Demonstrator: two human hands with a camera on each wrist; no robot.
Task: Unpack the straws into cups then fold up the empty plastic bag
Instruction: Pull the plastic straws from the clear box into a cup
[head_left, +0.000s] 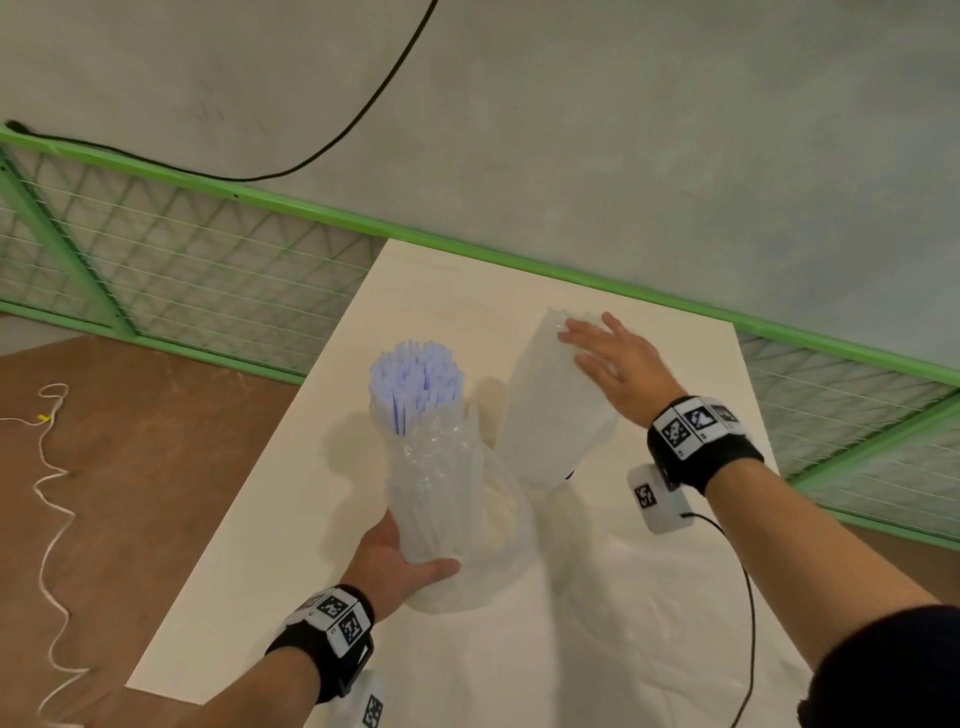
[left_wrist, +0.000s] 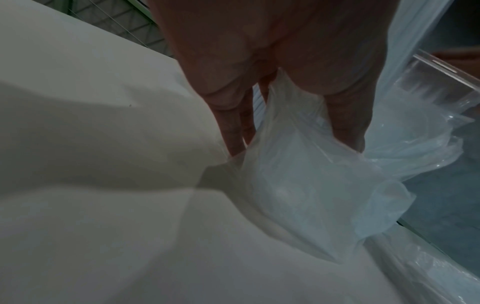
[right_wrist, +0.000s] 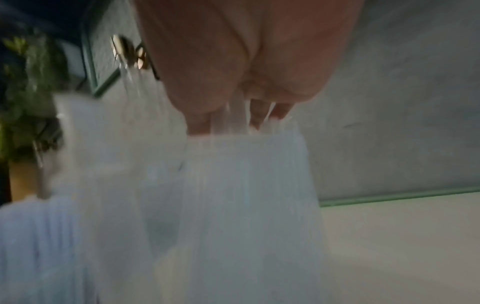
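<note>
A bundle of pale blue-white straws (head_left: 415, 379) stands upright in a crumpled clear plastic bag (head_left: 447, 493) on the white table (head_left: 260, 597). My left hand (head_left: 410, 561) grips the bag low down, thumb in front. In the left wrist view its fingers (left_wrist: 228, 123) curl around the bag's film (left_wrist: 298, 174). To the right a second, translucent white bundle of straws (head_left: 556, 415) leans over. My right hand (head_left: 602, 353) lies on its upper side with straight fingers. In the blurred right wrist view, the fingers (right_wrist: 259, 115) touch the bundle's top (right_wrist: 246, 185). What holds that bundle's base is hidden.
Wrinkled clear film (head_left: 649, 623) lies on the table's near right. A clear plastic piece (left_wrist: 441, 82) shows beside the bag. A green mesh fence (head_left: 182, 270) runs behind the table, and brown floor with a white cord (head_left: 49, 493) lies left of its edge.
</note>
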